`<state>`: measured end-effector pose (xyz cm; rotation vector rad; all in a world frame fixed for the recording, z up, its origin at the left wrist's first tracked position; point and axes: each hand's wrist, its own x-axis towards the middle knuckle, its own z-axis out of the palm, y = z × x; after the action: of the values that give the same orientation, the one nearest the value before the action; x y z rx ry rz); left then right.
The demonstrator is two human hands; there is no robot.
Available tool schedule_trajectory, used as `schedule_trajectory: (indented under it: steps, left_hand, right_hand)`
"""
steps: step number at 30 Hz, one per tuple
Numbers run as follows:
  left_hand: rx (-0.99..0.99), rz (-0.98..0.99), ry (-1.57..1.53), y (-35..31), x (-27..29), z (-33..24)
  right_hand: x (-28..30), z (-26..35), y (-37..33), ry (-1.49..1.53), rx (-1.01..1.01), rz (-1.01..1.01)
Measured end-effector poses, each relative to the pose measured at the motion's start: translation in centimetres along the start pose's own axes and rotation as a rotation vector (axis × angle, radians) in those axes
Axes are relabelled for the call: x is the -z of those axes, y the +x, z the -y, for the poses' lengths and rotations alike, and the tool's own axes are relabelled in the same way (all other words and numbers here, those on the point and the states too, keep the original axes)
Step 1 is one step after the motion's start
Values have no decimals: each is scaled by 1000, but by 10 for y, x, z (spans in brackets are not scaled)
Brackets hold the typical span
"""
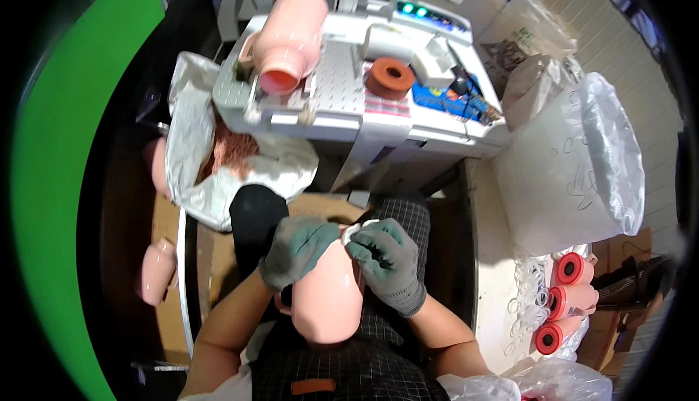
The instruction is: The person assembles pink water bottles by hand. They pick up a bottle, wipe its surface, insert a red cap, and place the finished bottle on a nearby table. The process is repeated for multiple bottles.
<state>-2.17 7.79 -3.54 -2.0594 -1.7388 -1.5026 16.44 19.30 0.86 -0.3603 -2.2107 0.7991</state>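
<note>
A glossy pink jug (328, 299) lies in my lap with its base toward me and its neck pointing away. My left hand (298, 249), in a grey-green glove, is closed on the jug by its neck. The jug's handle shows just below that hand. At the neck's other side my right hand (391, 263), gloved the same way, pinches a small white piece (352, 232). This piece looks soft and sits against the neck; its exact kind is unclear. The jug's mouth is mostly hidden by my fingers.
Ahead, a white machine table (338, 73) carries another pink jug (291, 41) and a roll of brown tape (389, 78). A white sack (193, 183) with pinkish scraps is at left. To the right stand a large white bag (568, 175), pink jugs (575, 299) and clear rings (530, 303).
</note>
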Motion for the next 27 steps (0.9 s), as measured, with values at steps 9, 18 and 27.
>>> schedule_trajectory:
  steps: [9,18,27]
  left_hand:
    - [50,-44,-33,-1,2,7]
    - [431,-18,-171,-23,-3,17]
    - [81,16,234,-9,-6,12]
  right_hand:
    - [21,-182,223,-251,-210,-257]
    - [18,-205,286,-640,-299,488]
    - [47,-172,231,-383,-145,-14]
